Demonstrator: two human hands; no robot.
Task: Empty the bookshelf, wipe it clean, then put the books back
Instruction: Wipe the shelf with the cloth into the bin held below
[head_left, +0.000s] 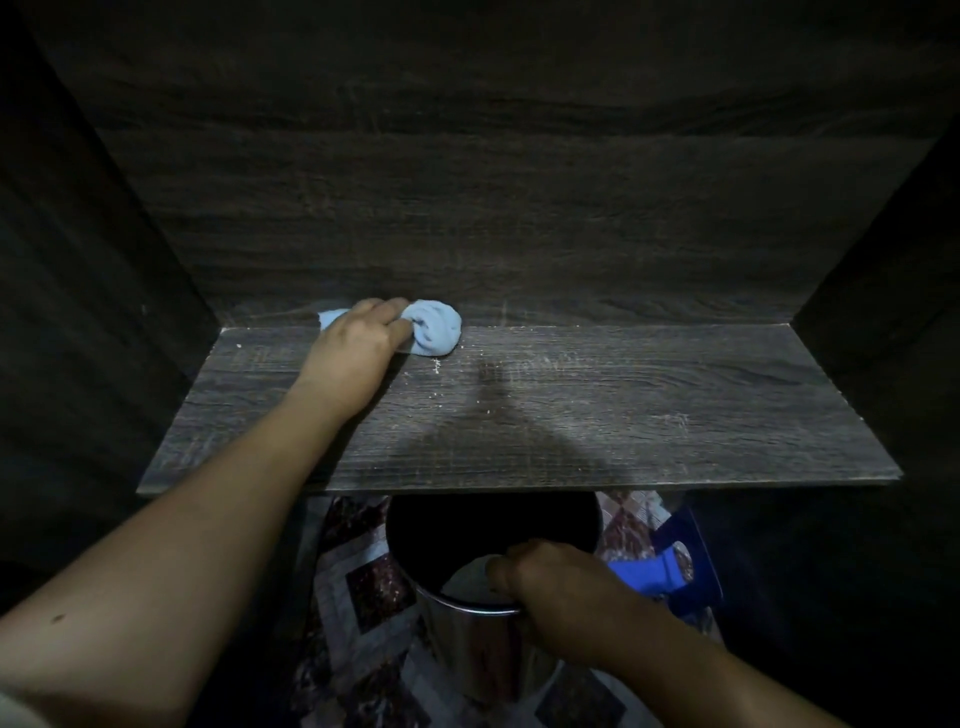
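Left of centre: my left hand (358, 343), fingers curled round a balled blue cloth (436, 328), on the shelf (623, 415) where the board meets the back panel. Pale crumbs (436, 368) just beside the cloth. Lower centre: my right hand (550, 587) clamped on the rim of a metal bin (467, 639), below the shelf's front edge.

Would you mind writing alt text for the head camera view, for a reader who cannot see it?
A person's left hand grips a bunched light-blue cloth against the back left of a dusty dark-wood shelf. Below the shelf's front edge, the right hand holds the rim of a shiny metal bin.
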